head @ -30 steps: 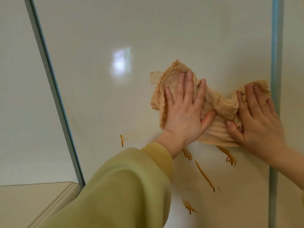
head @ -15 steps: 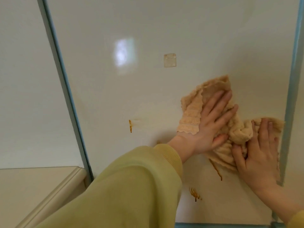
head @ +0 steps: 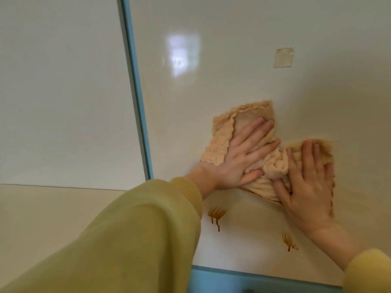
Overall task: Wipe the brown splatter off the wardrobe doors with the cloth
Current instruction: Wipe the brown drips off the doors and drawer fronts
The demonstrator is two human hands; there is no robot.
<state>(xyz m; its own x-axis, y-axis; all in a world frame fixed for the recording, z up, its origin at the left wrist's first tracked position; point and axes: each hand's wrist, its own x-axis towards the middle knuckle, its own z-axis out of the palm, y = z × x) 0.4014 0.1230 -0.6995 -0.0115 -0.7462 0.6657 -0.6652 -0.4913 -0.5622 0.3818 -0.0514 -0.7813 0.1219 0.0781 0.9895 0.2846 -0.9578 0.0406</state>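
Head view. Presses the beige cloth (head: 220, 144) against the pale wardrobe door (head: 211, 92) with both hands, low on the panel and right of its middle. Lays the left hand (head: 239, 157) on the cloth's left part, fingers straight and slightly spread, pointing up and to the right, thumb along the lower edge beside the bunched fold in the middle. Sets the right hand (head: 306, 187) on the right part, fingers straight and close together, pointing up, thumb out to the left and touching that same bunch. Pinches nothing with either hand; pins the cloth flat under palms and fingers. Shows a dripping brown splatter (head: 215, 216) on the door just below the left wrist, apart from the cloth, and a smaller brown smear (head: 288, 242) lower right, beneath the right hand. Shows a square patch (head: 284, 57) stuck high on the door, well above the cloth. Borders the door with a blue strip (head: 137, 102) on the left and a blue edge (head: 254, 280) along the bottom. Fills the lower left with an olive sleeve (head: 127, 240), over a beige ledge (head: 53, 218).
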